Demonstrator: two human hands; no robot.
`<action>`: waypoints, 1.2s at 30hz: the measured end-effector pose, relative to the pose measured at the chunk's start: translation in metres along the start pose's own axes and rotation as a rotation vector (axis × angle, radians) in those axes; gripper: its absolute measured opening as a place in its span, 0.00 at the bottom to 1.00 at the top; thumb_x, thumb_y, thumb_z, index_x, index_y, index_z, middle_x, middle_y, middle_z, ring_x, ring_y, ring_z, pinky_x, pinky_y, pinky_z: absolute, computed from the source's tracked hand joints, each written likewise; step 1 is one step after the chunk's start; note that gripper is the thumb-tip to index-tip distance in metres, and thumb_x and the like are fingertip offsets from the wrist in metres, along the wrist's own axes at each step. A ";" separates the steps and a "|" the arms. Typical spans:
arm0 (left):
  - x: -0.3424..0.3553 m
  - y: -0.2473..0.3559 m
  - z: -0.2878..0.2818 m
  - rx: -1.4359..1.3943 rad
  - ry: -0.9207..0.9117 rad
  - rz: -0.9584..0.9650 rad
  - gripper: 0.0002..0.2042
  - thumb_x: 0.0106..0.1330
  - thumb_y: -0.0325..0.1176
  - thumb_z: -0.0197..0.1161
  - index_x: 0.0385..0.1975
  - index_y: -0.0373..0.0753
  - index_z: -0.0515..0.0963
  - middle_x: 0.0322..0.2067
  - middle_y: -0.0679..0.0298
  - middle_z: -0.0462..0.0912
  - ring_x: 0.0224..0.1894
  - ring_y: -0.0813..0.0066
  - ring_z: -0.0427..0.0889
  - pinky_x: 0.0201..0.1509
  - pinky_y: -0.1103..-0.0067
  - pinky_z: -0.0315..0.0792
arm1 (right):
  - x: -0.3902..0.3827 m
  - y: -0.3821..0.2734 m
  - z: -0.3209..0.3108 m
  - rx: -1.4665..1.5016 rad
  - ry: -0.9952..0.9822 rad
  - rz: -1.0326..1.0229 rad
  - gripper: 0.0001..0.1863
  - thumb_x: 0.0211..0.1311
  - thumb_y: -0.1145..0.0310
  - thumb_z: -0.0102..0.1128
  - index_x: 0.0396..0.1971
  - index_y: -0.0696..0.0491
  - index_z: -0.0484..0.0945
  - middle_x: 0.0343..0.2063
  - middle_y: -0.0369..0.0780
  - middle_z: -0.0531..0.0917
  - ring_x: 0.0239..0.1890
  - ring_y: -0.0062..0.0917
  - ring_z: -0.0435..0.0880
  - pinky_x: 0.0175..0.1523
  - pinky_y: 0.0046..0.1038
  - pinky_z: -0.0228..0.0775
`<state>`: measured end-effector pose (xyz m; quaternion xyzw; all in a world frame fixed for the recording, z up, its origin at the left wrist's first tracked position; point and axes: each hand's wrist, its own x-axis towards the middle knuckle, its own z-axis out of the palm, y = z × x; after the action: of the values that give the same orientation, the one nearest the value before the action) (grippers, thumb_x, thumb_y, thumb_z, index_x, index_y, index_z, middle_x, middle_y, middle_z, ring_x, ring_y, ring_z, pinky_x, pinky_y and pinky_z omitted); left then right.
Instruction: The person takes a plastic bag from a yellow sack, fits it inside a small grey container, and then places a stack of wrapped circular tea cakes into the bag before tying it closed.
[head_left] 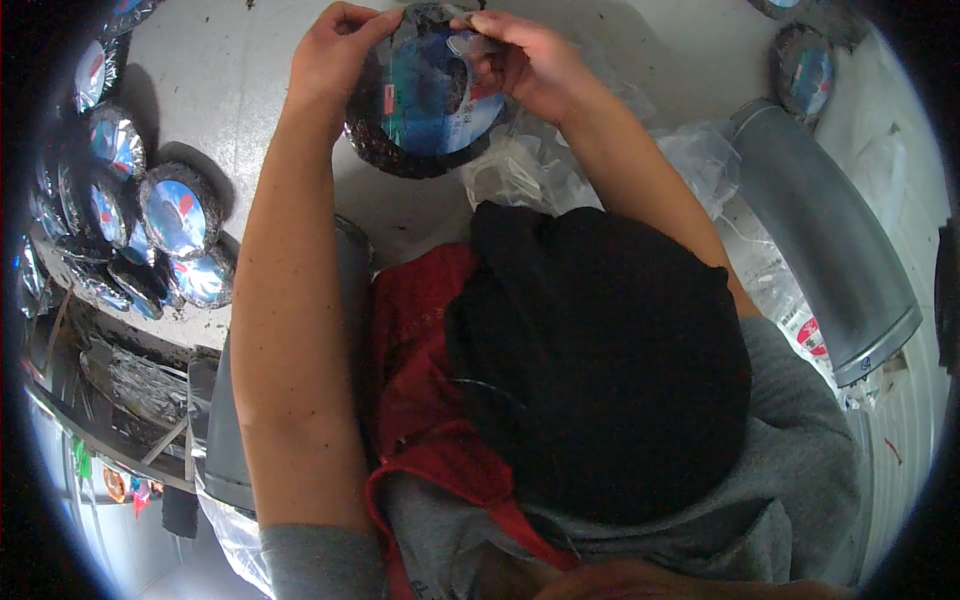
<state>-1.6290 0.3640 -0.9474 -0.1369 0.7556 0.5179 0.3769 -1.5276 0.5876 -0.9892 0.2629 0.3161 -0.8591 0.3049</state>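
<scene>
At the top middle, a round pack [430, 100] stands out against the pale table. It is dark, flaky stuff that looks like dried seaweed, under clear film with a blue-green label. The fingertips of my left hand [345, 50] are pinched on its upper left edge. My right hand [530, 65] has its thumb and fingers closed on the film at the upper right, covering part of the label. Crumpled clear plastic bags [540, 170] lie just below and beside the pack, under my right forearm.
Several similar round packs [180, 212] crowd the table's left side, some leaning on each other. Another pack [803, 72] lies at the far right. A grey cylinder [825, 240] stands at the right. Black cloth [600, 370] and a red apron [425, 350] fill the lower middle.
</scene>
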 end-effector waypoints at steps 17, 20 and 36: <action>-0.103 0.065 0.064 0.464 0.220 0.285 0.16 0.74 0.46 0.60 0.48 0.41 0.86 0.40 0.67 0.89 0.43 0.79 0.83 0.51 0.80 0.74 | -0.106 -0.043 0.062 -1.096 0.278 -0.415 0.11 0.66 0.65 0.68 0.42 0.56 0.81 0.30 0.36 0.86 0.28 0.19 0.83 0.33 0.24 0.75; -0.165 0.072 0.077 0.134 0.144 0.418 0.14 0.74 0.42 0.63 0.47 0.38 0.85 0.38 0.68 0.88 0.42 0.81 0.82 0.49 0.82 0.74 | -0.150 -0.076 0.084 -1.089 0.140 -0.463 0.14 0.70 0.59 0.64 0.44 0.54 0.82 0.30 0.34 0.85 0.27 0.17 0.83 0.31 0.22 0.74; -0.485 0.077 0.025 -0.407 0.077 0.595 0.09 0.71 0.37 0.67 0.40 0.37 0.83 0.35 0.70 0.85 0.39 0.82 0.79 0.47 0.82 0.72 | -0.380 -0.057 0.301 -1.209 -0.283 -0.578 0.09 0.71 0.65 0.65 0.43 0.54 0.80 0.28 0.31 0.80 0.25 0.13 0.80 0.29 0.16 0.73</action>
<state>-1.3346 0.3299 -0.5546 -0.0027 0.6573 0.7393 0.1462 -1.3885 0.5465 -0.5232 -0.1632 0.7549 -0.6045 0.1951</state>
